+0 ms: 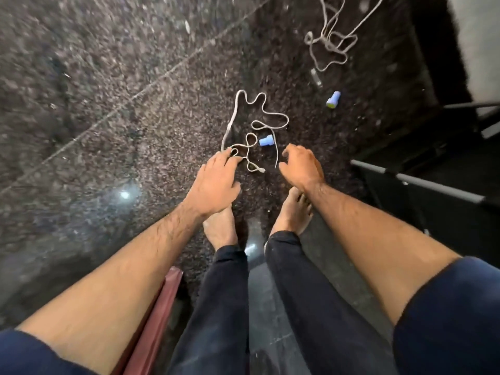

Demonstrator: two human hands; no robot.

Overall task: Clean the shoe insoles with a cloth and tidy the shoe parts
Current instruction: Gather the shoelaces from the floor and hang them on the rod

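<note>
On the dark speckled floor [108, 104] just ahead of the bare feet lies a pale shoelace [253, 123] in loose loops; a second tangled shoelace [328, 46] sits well apart, farther off. The near lace looks light, limp and easily snagged, so it is best gathered at one end or bunched in a fist rather than lifted mid-loop. The left hand [216, 177] reaches down with fingertips touching a loop at the lace's near end, though whether it pinches is unclear; the right hand [303, 163] hovers beside it, loosely curled and holding nothing. Two small blue caps [266, 140] [332, 100] are blurred. No insoles or cloth show.
</note>
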